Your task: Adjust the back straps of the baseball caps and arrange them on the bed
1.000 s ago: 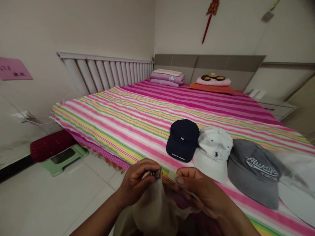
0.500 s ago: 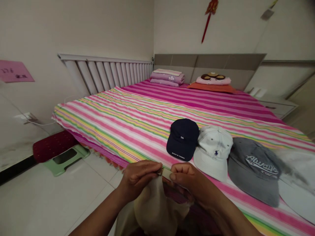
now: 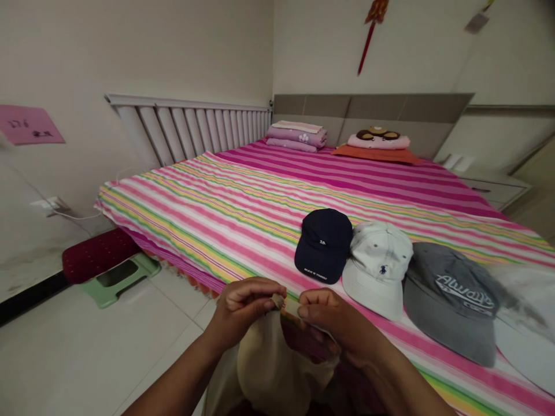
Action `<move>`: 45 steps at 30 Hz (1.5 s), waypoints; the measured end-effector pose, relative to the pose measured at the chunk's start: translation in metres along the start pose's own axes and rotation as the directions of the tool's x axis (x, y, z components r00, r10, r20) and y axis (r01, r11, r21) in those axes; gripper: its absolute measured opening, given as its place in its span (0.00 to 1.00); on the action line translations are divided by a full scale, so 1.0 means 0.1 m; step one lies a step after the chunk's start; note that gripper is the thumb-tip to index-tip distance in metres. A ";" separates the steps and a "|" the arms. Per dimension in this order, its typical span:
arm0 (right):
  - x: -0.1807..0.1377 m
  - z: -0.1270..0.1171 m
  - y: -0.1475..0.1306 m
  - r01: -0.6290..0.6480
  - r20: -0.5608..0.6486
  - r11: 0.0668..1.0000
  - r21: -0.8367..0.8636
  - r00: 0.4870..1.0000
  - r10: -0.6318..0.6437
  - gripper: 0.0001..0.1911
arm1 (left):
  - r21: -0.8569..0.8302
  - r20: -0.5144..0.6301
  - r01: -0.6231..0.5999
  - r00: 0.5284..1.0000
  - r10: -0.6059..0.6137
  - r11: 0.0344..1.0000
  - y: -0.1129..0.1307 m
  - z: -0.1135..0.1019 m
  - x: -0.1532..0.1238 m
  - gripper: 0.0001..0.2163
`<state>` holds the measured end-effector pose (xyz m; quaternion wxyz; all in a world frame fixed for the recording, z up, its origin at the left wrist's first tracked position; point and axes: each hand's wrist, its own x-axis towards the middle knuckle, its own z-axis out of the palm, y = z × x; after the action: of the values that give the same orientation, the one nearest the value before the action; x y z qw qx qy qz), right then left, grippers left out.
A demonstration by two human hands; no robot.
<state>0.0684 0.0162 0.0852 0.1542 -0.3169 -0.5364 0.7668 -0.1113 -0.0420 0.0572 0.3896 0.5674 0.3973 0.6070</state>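
Note:
A beige cap (image 3: 264,361) is held low in front of me, its back opening facing up and to the right. My left hand (image 3: 240,312) pinches the small strap end (image 3: 278,300) by that opening between thumb and fingers. On the other side of it, my right hand (image 3: 333,318) grips the pale strap (image 3: 292,307) with thumb and curled fingers. Beyond my hands a navy cap (image 3: 325,240) lies on the bed, beside a white cap (image 3: 381,248) and a grey cap (image 3: 448,294) with lettering. The fine detail of the strap fastening is too small to make out.
One more pale cap (image 3: 526,349) is cut off at the right edge. Striped bedding (image 3: 225,214) covers the bed; folded purple bedding (image 3: 295,138) and a pink pillow (image 3: 377,141) lie near the headboard. On the tiled floor at left stands a green stool (image 3: 117,280).
My left thumb and fingers have shifted on the strap end, which is turned and shows more now. My right hand keeps its grip. The caps on the bed have not moved.

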 end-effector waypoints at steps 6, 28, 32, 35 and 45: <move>0.07 0.03 0.11 0.014 -0.030 0.999 0.044 0.999 -0.013 0.12 | -0.501 -0.125 0.214 0.941 -0.314 0.839 -0.17 0.14 -0.09 0.10; 0.16 0.17 0.22 0.097 -0.198 0.955 0.281 0.979 -0.042 0.16 | -0.335 -0.152 0.199 0.953 -0.261 0.921 -0.24 0.25 -0.11 0.09; 0.13 0.13 0.21 0.116 -0.176 0.956 0.269 0.982 -0.070 0.18 | -0.619 -0.082 0.282 0.905 -0.417 0.733 -0.25 0.28 -0.10 0.08; 0.12 0.10 0.20 0.112 -0.183 0.953 0.282 0.981 -0.061 0.17 | -0.739 -0.022 0.327 0.862 -0.507 0.589 -0.28 0.28 -0.08 0.09; 0.16 0.11 0.24 0.060 -0.180 0.960 0.272 0.984 -0.011 0.17 | -0.770 0.084 0.361 0.875 -0.477 0.526 -0.32 0.30 -0.07 0.09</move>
<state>0.0518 0.0079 0.0606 0.2576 -0.3493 -0.4140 0.8001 -0.0806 -0.0352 0.0263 0.6983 0.1920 0.2525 0.6417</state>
